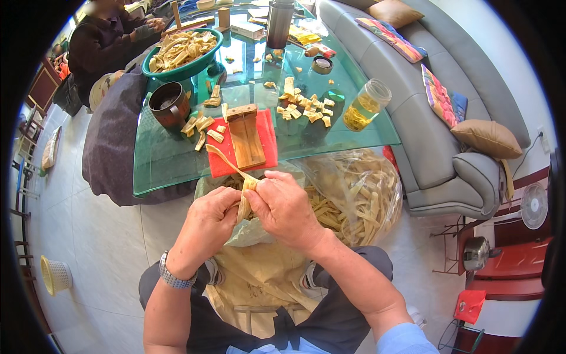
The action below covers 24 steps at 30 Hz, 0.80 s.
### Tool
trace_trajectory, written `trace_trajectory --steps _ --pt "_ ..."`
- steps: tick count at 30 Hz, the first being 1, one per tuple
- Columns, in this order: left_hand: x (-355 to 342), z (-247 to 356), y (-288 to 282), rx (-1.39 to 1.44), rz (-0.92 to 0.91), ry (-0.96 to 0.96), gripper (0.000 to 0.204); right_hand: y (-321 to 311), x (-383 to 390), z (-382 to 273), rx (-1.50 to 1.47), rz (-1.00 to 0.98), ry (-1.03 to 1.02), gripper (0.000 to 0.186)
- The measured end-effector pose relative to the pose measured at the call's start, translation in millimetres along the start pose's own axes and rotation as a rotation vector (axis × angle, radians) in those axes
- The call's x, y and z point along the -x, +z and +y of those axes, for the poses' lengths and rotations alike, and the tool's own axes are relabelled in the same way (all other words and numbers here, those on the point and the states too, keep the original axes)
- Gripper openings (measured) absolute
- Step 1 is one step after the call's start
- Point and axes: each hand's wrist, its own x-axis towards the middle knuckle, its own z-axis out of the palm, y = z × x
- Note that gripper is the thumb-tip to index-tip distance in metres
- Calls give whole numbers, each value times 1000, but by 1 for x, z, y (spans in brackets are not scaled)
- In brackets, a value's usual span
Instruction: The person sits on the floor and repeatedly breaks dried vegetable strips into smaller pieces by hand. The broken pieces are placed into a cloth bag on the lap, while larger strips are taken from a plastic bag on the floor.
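Observation:
Between my hands, just off the table's near edge, is a pale yellow, dried, fibrous strip (250, 183); I cannot tell its exact kind. Its thin end points up and left over a red cloth (270, 141). My left hand (210, 213) pinches the lower part, and my right hand (287, 205) grips beside it with the thumb pressed on the strip. Both hands are closed. On the red cloth rests a wooden block tool (247, 137) with a groove along it. Short pieces of strip (203, 124) lie left of it, small cut squares (303, 108) to its right.
A plastic bag of strips (359, 197) sits under the glass table (171, 171). On the table stand a dark mug (170, 105), a jar (367, 106), a tumbler (279, 25) and a green basin (188, 72) of strips. A person (106, 38) sits far left; a grey sofa (413, 112) stands right.

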Motion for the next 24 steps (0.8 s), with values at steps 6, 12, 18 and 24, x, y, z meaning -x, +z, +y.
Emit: trace_trajectory --steps 6,12,18,24 --pt "1 2 0 49 83 29 19 -12 -10 -11 -664 -331 779 28" --pt "0 -2 1 72 79 114 24 -15 -9 4 -988 -576 1045 33" --pt "-1 -6 7 190 -38 111 25 -19 -2 13 -1230 -657 1341 32" --pt "-2 0 2 401 -90 -191 22 -23 -4 7 -1167 -664 1336 38"
